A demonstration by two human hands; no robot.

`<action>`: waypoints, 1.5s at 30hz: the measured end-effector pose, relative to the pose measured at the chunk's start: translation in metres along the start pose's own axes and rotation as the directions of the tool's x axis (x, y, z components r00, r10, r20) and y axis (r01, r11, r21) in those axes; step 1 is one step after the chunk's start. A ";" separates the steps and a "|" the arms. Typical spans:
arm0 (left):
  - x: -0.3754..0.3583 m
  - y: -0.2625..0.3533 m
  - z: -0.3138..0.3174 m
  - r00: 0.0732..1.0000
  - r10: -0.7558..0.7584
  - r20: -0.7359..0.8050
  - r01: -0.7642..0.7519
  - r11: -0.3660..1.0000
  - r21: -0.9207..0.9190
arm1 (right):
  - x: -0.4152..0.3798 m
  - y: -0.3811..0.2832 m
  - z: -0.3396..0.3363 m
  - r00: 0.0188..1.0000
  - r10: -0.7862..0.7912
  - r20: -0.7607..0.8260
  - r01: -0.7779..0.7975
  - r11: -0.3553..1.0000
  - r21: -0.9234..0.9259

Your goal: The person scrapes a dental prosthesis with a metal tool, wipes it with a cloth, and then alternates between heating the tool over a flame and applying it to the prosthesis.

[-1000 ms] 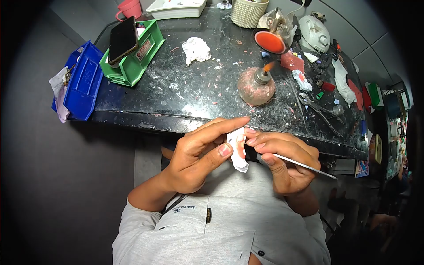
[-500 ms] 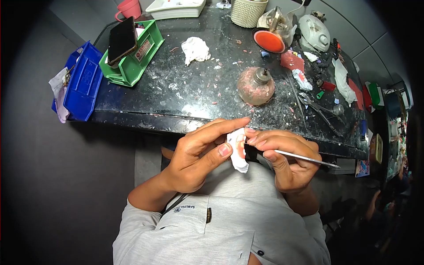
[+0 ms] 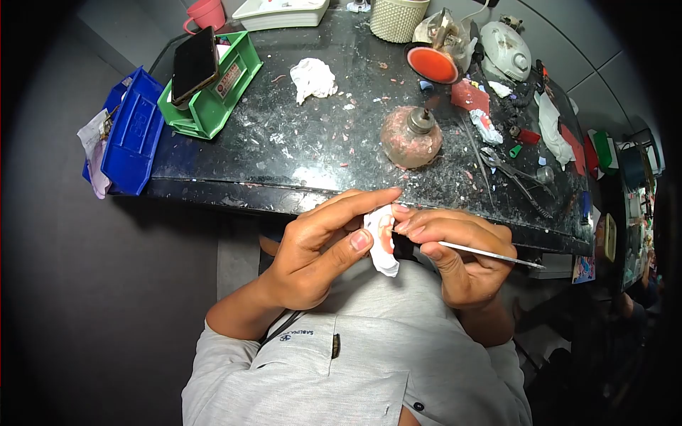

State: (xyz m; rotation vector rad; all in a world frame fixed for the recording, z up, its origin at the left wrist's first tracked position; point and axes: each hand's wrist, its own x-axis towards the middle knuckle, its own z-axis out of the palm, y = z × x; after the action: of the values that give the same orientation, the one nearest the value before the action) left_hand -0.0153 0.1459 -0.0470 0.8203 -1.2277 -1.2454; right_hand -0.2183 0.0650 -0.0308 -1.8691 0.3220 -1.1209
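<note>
Left hand pinches the white dental cast; right hand, touching its right side, grips the thin metal tool, shaft trailing rightward.

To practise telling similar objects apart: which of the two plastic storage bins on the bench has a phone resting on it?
The green bin, at the bench's back left. A dark phone lies across its top; the blue bin beside it carries none.

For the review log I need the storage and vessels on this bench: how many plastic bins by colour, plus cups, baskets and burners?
Green bin: 1
Blue bin: 1
Pink cup: 1
Woven basket: 1
Glass burner: 1
Total: 5
</note>
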 end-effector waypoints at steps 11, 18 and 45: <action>0.001 0.001 0.002 1.000 0.001 -0.019 -0.002 1.000 -0.019 | 0.001 0.004 -0.003 1.000 -0.003 0.020 0.002 0.999 0.039; 0.001 0.000 0.005 0.999 -0.025 -0.034 0.019 0.989 -0.144 | 0.002 0.011 -0.004 0.985 -0.004 -0.170 0.041 0.976 0.215; 0.000 -0.012 0.002 0.962 0.266 -0.061 -0.254 0.955 0.151 | -0.005 -0.007 0.008 0.974 -0.210 0.088 0.227 0.919 -0.321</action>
State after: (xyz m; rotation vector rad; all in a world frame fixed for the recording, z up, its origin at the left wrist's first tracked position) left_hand -0.0199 0.1443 -0.0577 0.7750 -1.3227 -0.9119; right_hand -0.2163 0.0760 -0.0290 -2.2719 0.2892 -1.2232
